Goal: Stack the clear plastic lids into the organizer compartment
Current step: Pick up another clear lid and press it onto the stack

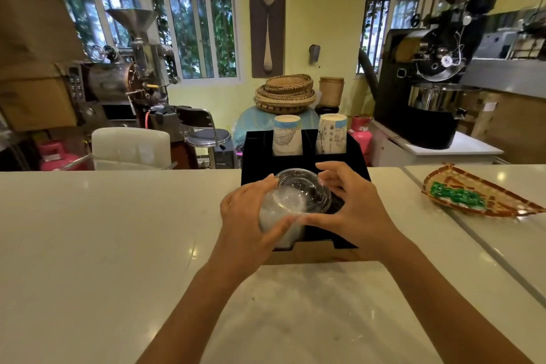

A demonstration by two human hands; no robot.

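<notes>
A stack of clear plastic lids (291, 201) leans tilted over the front compartment of the black organizer (254, 154) on the white counter. My left hand (251, 216) wraps the stack's left and lower side, thumb across its front. My right hand (351, 201) cups the stack's right side and top lid, fingers curled around the rim. The stack's bottom end dips into the front left slot. Two upright stacks of paper cups (286, 134) fill the organizer's rear compartments.
A woven tray (472, 186) holding green packets lies on the counter to the right. A seam in the counter runs diagonally right of the organizer. Beyond the counter stand chairs, baskets and coffee roasting machines.
</notes>
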